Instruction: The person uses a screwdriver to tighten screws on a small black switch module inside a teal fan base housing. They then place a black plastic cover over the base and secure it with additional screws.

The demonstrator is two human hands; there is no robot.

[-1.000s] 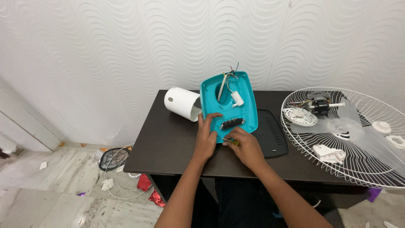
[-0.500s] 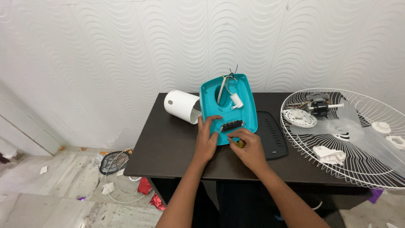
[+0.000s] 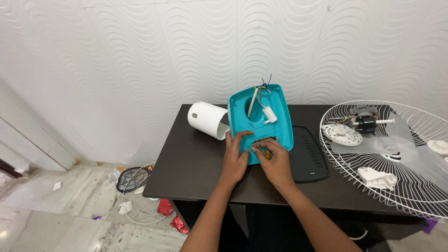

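Head view: teal fan base shell (image 3: 260, 122) lies tilted, underside up, on the dark table (image 3: 196, 158), its near end toward the person. Left hand (image 3: 235, 156) is flat on the shell's near-left edge, fingers spread, pinning it. Right hand (image 3: 274, 161) is curled around a small yellowish tool (image 3: 264, 153) at the shell's button strip; the tip is hidden.

Shell looks like thin moulded plastic: probably light, stiff, slick, likely to skate unless pinned. Best held by the rim, away from the loose wires (image 3: 261, 87) at its far end.

White cylinder (image 3: 207, 120) touches the shell's left side, black plate (image 3: 308, 156) lies just right, wire fan guard (image 3: 396, 154) further right.
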